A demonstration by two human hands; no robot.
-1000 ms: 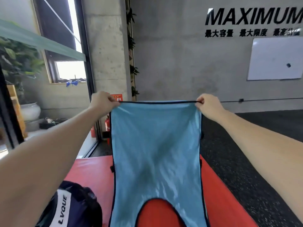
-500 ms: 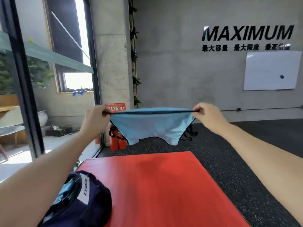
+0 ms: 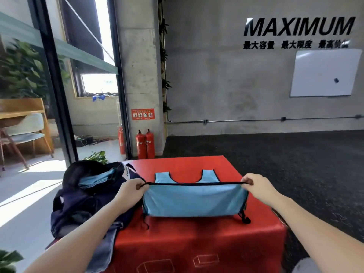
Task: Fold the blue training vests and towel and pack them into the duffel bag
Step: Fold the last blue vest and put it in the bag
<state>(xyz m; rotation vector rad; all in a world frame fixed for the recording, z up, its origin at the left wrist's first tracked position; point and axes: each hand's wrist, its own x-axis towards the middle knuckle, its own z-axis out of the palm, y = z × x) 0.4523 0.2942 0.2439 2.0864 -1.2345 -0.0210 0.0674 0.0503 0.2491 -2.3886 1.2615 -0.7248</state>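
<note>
While both hands pinch its hem, vest (image 3: 194, 201) drapes box (image 3: 197, 241).

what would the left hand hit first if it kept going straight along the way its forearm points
Probably nothing close. The left hand, pinching a corner of the light blue training vest, points forward and slightly right across the red padded box; past its far edge stand the red fire extinguishers, though depth is unclear.

body: 2 bare forearms | sleeves: none visible | left grip (image 3: 129, 191) bare, ungloved | right grip (image 3: 256, 187) bare, ungloved
</note>
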